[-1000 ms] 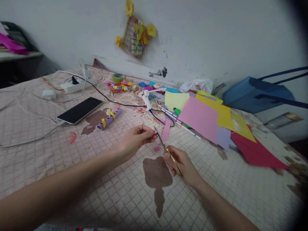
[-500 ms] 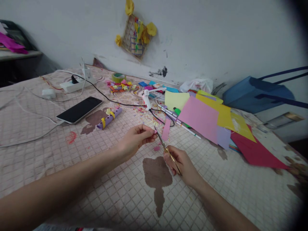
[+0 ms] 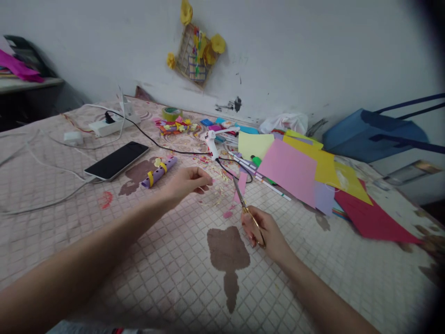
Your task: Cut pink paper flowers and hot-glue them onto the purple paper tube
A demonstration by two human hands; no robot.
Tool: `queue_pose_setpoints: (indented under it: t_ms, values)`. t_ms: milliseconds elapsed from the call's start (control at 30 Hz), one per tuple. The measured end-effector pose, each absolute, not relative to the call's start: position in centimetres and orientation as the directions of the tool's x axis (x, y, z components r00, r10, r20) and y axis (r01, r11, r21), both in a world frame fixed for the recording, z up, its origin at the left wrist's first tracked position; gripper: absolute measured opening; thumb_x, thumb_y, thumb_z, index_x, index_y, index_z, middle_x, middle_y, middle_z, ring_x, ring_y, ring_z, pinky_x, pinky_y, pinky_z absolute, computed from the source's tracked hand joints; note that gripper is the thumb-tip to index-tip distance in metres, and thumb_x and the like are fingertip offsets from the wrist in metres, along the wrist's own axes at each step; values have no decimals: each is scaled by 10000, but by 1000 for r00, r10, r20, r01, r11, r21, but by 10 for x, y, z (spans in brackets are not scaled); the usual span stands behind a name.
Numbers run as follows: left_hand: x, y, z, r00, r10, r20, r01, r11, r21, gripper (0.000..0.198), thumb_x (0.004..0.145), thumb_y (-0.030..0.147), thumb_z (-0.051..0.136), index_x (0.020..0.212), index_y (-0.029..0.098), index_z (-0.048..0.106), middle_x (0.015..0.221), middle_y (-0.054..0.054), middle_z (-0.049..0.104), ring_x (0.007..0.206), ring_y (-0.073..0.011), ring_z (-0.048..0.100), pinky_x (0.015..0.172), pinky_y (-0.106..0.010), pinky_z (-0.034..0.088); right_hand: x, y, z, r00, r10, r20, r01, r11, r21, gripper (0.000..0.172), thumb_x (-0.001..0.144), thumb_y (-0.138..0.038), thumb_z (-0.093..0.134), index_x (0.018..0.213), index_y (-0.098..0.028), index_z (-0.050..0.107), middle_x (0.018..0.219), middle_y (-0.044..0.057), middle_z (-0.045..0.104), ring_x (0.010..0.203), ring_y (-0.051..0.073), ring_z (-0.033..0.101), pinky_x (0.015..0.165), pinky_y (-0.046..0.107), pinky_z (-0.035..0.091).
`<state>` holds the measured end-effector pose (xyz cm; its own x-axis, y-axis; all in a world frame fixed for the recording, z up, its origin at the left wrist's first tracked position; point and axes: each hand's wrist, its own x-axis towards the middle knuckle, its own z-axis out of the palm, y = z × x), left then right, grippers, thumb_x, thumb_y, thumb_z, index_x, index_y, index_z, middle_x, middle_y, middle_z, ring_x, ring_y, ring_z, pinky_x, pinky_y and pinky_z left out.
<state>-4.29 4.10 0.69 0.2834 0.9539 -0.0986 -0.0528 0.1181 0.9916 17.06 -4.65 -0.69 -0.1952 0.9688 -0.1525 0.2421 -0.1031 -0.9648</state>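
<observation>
Scissors (image 3: 245,209) sit at five o'clock from the middle, held tight in the right hand (image 3: 263,227). The left hand (image 3: 187,182) seems to pinch a tiny pink bit (image 3: 210,181). The pink strip (image 3: 242,182) looks cut already; how much cutting is left, I can't tell.

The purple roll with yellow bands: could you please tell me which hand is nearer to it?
The left hand. It is just right of the purple roll, not touching it; the right hand, holding the scissors, is farther right and nearer the camera.
</observation>
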Motion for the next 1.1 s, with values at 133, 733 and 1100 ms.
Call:
queue_pose_setpoints:
  t_ms: [133,733,1100]
  values:
    - [-59,59,3,297,946,-127,221,62,973,145,623,235,708,630,131,607,590,-21,626,486,-85,526,487,-206,412,171,-44,-7,-181,968,-172,229,-129,-965,443,752,-618,494,654,-190,435,455,-78,377,344,55,324,336,186,278]
    - [-71,61,-10,302,935,188,704,-352,617,141,722,226,559,810,167,652,711,-30,635,605,-143,549,547,-234,375,176,-43,-12,-201,970,-139,224,-92,-970,362,825,-510,475,683,-178,448,469,-78,396,353,44,347,356,175,287]
    - [-16,8,-9,587,735,340,528,-665,527,109,823,217,507,792,164,597,803,-40,576,788,-156,526,728,-277,415,177,-39,-8,-165,979,-121,219,-83,-972,386,810,-541,476,675,-180,452,468,-78,387,350,48,347,349,176,290]
